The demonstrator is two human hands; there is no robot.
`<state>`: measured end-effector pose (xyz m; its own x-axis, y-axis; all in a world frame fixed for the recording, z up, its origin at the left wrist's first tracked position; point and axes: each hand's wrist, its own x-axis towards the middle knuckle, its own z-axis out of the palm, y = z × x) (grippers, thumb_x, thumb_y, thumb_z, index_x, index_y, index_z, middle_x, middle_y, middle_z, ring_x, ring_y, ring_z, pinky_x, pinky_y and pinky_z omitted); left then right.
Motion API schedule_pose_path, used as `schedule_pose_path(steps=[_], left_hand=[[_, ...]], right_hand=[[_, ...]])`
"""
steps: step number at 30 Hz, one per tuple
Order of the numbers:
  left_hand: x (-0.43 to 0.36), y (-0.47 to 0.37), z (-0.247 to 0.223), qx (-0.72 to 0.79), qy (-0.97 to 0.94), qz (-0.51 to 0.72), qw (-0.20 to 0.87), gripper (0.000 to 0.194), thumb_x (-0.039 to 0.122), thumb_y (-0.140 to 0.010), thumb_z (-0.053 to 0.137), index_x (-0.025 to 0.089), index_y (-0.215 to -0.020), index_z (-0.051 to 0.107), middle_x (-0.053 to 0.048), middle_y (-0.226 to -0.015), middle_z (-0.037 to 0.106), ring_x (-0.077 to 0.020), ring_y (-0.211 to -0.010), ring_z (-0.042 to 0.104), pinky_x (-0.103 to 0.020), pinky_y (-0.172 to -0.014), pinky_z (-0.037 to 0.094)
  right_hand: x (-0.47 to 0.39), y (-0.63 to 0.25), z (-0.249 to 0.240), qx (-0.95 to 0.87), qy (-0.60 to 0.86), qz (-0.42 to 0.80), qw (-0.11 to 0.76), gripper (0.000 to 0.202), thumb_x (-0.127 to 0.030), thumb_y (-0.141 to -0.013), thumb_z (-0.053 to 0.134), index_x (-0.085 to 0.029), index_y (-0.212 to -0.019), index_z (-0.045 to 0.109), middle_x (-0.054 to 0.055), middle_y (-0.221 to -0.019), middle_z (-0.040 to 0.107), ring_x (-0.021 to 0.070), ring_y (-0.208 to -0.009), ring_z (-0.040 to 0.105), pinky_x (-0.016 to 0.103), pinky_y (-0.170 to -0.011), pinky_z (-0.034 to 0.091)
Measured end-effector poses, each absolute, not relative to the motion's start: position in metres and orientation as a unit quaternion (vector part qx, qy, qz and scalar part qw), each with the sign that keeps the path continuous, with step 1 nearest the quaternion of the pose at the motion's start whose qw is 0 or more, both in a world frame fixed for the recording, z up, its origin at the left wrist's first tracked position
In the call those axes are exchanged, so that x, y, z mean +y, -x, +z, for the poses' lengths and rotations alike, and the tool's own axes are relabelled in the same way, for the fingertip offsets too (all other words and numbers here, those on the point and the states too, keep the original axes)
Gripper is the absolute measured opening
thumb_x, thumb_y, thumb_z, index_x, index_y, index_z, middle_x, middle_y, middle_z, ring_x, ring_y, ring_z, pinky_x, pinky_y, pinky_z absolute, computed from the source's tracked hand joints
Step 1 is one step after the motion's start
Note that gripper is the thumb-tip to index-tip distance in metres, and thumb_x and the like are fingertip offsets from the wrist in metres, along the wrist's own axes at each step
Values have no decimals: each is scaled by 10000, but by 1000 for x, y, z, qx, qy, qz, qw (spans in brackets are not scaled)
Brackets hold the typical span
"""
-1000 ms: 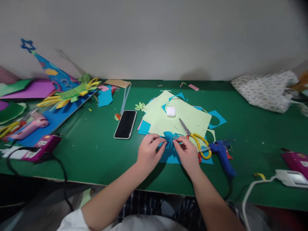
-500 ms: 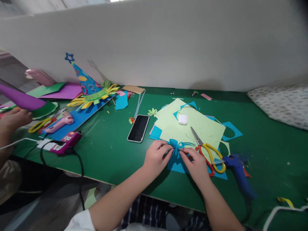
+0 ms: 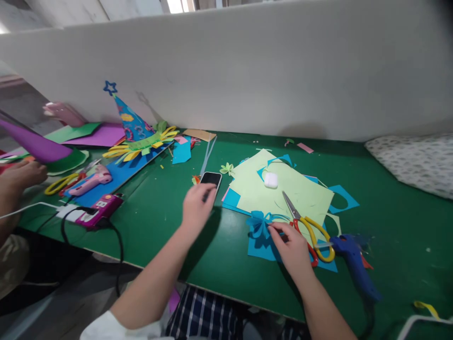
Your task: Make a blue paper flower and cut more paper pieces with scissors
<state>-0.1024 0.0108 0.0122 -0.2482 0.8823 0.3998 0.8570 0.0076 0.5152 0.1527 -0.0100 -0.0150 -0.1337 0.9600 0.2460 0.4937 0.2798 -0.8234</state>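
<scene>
My right hand (image 3: 290, 248) pinches the edge of a blue paper flower (image 3: 259, 224), whose looped petals spread out over a blue paper sheet (image 3: 260, 249). Over the lower part of a smartphone (image 3: 211, 178) hovers my left hand (image 3: 198, 206), its fingers loosely bent and apart, holding nothing. Whether it touches the phone cannot be made out. Scissors with yellow and red handles (image 3: 311, 231) lie just beyond my right hand, blades on light green paper (image 3: 283, 175). To their right is a blue glue gun (image 3: 356, 264).
A white earbud case (image 3: 271, 180) rests on the green sheets. A small light green paper flower (image 3: 227, 168) lies near the phone. Farther left are a decorated blue cone hat (image 3: 132, 123), a pink glue gun (image 3: 92, 180), a purple power strip (image 3: 102, 210) and another person's hand (image 3: 24, 175).
My left hand has let go of the blue flower and moved left to the phone. My right hand keeps its pinch on the flower. The view has shifted slightly.
</scene>
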Motion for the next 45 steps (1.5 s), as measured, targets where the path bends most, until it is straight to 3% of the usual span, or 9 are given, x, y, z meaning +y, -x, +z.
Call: schedule_pose_path(steps=[6, 11, 18, 28, 35, 45], left_hand=[[61, 183, -4, 809, -533, 247, 31, 413, 362, -795, 509, 153, -1147, 565, -136, -969, 590, -265, -886, 584, -386, -776, 466], [68, 195, -14, 826, -521, 205, 68, 303, 334, -793, 476, 186, -1002, 638, -99, -921, 639, -241, -856, 597, -321, -727, 455], [64, 197, -12, 821, -514, 230, 96, 280, 281, -788, 467, 185, -990, 635, -41, -946, 690, -174, -851, 617, -237, -721, 447], [58, 200, -5, 814, -543, 195, 74, 281, 302, -789, 451, 211, -967, 647, -35, -955, 688, -188, -858, 619, -254, -711, 444], [62, 200, 7, 815, -568, 108, 35, 238, 298, -761, 487, 210, -893, 665, -96, -918, 657, -264, -882, 592, -313, -677, 439], [80, 198, 11, 828, -556, 54, 55, 253, 365, -745, 498, 217, -850, 674, -105, -894, 665, -270, -825, 606, -315, -644, 454]], right_hand=[[-10, -152, -15, -701, 522, 294, 388, 161, -280, -833, 525, -190, -793, 651, 53, -797, 694, 177, -699, 639, 256, -552, 506], [-11, -153, -17, -703, 516, 294, 391, 168, -290, -838, 519, -199, -790, 652, 53, -797, 693, 177, -689, 641, 252, -532, 500], [-11, -154, -16, -711, 513, 292, 382, 161, -290, -840, 518, -203, -796, 646, 50, -792, 691, 176, -688, 642, 249, -527, 499], [-12, -153, -16, -706, 516, 307, 375, 163, -296, -841, 519, -206, -810, 650, 45, -805, 688, 173, -709, 640, 247, -560, 516], [-11, -153, -17, -712, 514, 305, 368, 178, -307, -848, 507, -210, -816, 653, 50, -822, 692, 183, -733, 648, 256, -561, 519], [-12, -153, -15, -715, 513, 307, 363, 170, -289, -852, 507, -202, -825, 651, 56, -847, 691, 188, -762, 648, 259, -579, 514]])
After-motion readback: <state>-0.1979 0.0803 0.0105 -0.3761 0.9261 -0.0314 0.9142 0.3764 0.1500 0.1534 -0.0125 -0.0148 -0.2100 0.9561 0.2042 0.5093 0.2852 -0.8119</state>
